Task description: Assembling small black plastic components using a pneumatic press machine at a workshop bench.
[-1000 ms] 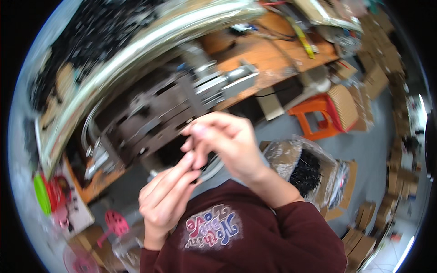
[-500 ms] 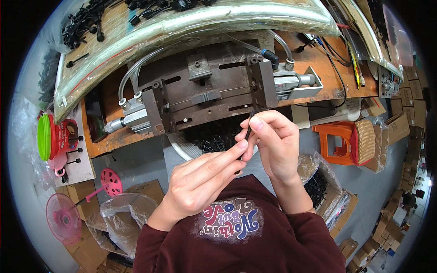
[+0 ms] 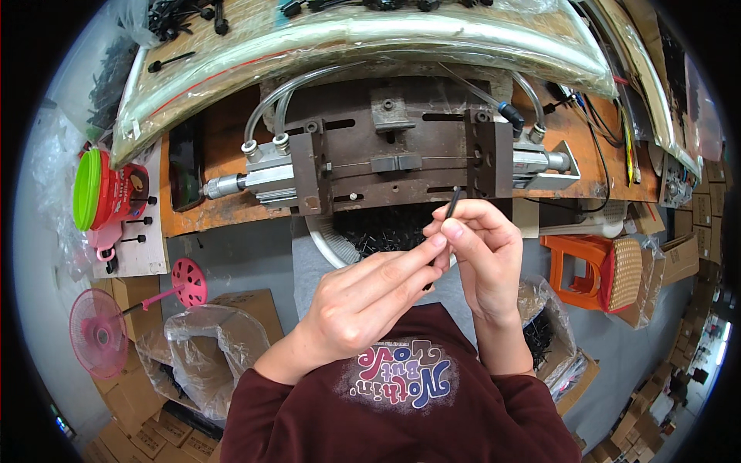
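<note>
A thin black rod (image 3: 453,201) is held in front of my chest, tilted, its upper end sticking out above my fingers. My right hand (image 3: 490,258) pinches it between thumb and fingertips. My left hand (image 3: 363,297) has its fingers closed round the lower part, where a dark end (image 3: 428,286) peeks out; most of the middle is hidden. Just beyond the hands stands a brown metal fixture (image 3: 363,189) with a small dark block (image 3: 396,163) at its centre. A silver air cylinder sits on its left (image 3: 270,181) and another on its right (image 3: 544,163).
Below the fixture, a white-rimmed basin (image 3: 328,245) holds many black pieces. A plastic-wrapped shelf (image 3: 370,38) carries black parts above the wooden bench (image 3: 224,158). On the left are a green-rimmed red bucket (image 3: 91,189) and a pink fan (image 3: 98,332); an orange stool (image 3: 575,270) stands right.
The view has shifted, so the fixture and bench appear farther right. Both hands still grip the rod, and more of its upper end shows above the right fingertips.
</note>
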Motion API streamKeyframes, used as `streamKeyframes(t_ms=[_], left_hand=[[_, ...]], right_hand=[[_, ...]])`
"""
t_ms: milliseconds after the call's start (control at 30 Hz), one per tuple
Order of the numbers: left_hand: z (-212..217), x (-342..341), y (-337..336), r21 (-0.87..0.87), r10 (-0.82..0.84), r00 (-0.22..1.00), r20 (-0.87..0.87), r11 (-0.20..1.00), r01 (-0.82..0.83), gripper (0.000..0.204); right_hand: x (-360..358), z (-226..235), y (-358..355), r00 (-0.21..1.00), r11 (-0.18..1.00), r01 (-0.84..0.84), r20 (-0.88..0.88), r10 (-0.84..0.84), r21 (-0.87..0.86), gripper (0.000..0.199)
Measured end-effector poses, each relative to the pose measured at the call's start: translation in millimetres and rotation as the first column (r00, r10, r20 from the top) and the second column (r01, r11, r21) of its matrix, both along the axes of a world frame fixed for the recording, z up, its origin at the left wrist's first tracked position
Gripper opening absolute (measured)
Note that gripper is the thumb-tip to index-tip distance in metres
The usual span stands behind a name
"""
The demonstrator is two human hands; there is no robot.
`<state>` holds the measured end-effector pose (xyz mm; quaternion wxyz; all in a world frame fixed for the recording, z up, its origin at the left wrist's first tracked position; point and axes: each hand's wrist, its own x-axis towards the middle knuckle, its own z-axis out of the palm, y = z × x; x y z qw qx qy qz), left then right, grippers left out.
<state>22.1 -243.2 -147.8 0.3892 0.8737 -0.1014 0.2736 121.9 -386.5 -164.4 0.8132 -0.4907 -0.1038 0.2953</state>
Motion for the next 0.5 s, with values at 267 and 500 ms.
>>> streamKeyframes(t_ms=[267,500], left_hand=[[-22.6,16.9,6.6,0.231,0.322,0.946,-0.024,0.923,-0.308,0.031],[-27.1,27.6,8.7,0.405,0.389,0.921,-0.021,0.846,-0.347,0.026]], right_hand=[[-7.8,-4.2,-3.8,0.953,0.973,0.094,0.301,-0.027,-0.211,0.016],[-8.7,-1.4,-7.2,0.948,0.963,0.102,0.318,-0.018,-0.248,0.013]])
